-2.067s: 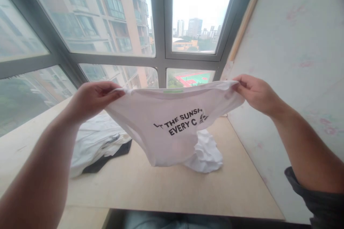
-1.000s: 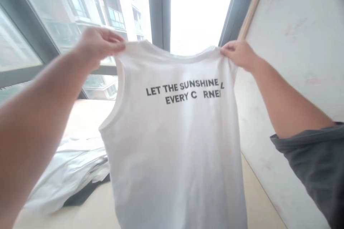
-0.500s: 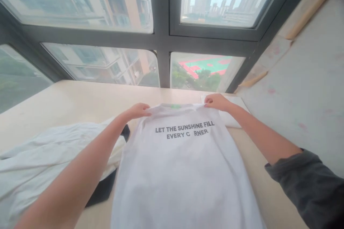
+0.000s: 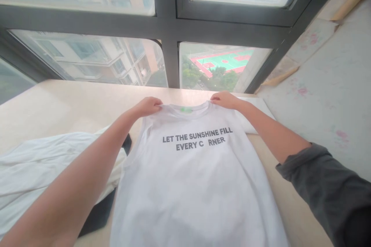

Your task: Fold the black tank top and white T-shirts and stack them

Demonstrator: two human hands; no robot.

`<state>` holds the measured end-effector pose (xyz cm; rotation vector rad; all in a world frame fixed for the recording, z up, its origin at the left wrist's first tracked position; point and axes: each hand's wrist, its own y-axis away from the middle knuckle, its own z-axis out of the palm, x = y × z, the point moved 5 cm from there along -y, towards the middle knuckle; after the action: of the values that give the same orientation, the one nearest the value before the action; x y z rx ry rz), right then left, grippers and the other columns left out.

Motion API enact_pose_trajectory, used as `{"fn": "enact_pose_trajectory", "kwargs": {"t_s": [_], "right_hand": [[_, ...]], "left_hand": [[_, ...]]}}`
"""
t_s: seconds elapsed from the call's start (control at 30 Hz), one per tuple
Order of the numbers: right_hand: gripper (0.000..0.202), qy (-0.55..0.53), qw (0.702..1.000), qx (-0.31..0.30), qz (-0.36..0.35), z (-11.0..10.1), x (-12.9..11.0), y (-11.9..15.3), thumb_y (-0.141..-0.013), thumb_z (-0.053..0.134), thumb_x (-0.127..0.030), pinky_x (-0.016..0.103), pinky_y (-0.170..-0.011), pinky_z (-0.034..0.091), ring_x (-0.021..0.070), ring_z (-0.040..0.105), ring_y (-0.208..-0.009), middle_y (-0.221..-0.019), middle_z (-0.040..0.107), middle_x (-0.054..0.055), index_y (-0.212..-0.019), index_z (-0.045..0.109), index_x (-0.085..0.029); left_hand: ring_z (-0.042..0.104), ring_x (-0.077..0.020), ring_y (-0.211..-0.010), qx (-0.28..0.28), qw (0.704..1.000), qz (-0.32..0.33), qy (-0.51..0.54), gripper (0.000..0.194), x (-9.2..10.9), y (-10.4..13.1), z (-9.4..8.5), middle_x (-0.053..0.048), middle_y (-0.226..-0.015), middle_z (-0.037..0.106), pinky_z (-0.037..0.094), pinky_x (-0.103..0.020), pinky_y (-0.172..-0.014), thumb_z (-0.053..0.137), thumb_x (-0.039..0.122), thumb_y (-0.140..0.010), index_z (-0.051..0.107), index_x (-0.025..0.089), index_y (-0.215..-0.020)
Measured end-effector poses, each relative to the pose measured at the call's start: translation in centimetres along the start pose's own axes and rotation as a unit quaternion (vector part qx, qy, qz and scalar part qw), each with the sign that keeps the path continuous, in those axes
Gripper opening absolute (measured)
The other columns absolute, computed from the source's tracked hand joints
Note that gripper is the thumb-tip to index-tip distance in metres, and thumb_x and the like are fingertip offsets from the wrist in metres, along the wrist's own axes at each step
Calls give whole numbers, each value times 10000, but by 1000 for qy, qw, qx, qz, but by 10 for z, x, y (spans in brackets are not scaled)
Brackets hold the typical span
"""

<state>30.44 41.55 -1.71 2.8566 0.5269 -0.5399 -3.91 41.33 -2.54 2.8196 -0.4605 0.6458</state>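
Note:
A white T-shirt [image 4: 197, 185] lies spread on the pale surface, its neckline at the far end and dark lettering across the chest. My left hand [image 4: 149, 106] pinches the shirt's shoulder just left of the collar. On the other side of the collar, my right hand [image 4: 224, 99] grips the cloth between thumb and fingers. A green label [image 4: 186, 110] shows inside the neck opening. The shirt's bottom hem runs out of view below.
Pale rumpled cloth [image 4: 52, 166] lies at left, partly over a dark flat item [image 4: 100, 212]. A folded white item [image 4: 255, 114] rests beyond my right forearm. Dark-framed windows [image 4: 171, 31] edge the far side; a flowered wall [image 4: 324, 96] stands at right.
My right hand has shifted slightly left, closer to the collar. The neckline, bunched before, now shows as an open curve. The camera view has tipped downward a little.

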Motion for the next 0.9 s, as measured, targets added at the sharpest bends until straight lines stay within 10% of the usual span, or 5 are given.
{"fn": "enact_pose_trajectory", "kwargs": {"t_s": [0.5, 0.63, 0.9], "right_hand": [[221, -129, 988, -78, 25, -4, 7, 12, -746, 724, -327, 246, -608, 372, 143, 537, -711, -837, 630, 22, -828, 555, -209], [283, -83, 996, -37, 20, -28, -10, 31, -719, 736, -324, 268, -693, 411, 199, 601, -892, -1024, 668, 48, -971, 650, -228], [258, 4, 999, -20, -48, -82, -75, 109, -795, 699, -413, 283, -593, 314, 158, 524, -706, -762, 595, 12, -703, 580, -204]], "left_hand": [[598, -171, -710, 68, 997, -17, 25, 379, -9, 1, -6, -47, -801, 699, 416, -269, -630, 510, 516, -838, 701, 191, -804], [568, -158, -668, 97, 995, -3, 28, 422, 10, 25, -25, -33, -736, 662, 400, -263, -601, 480, 544, -856, 678, 183, -762], [647, -168, -748, 82, 990, -10, 114, 368, 66, 109, -89, -31, -900, 737, 440, -228, -576, 661, 557, -782, 728, 237, -951]]}}
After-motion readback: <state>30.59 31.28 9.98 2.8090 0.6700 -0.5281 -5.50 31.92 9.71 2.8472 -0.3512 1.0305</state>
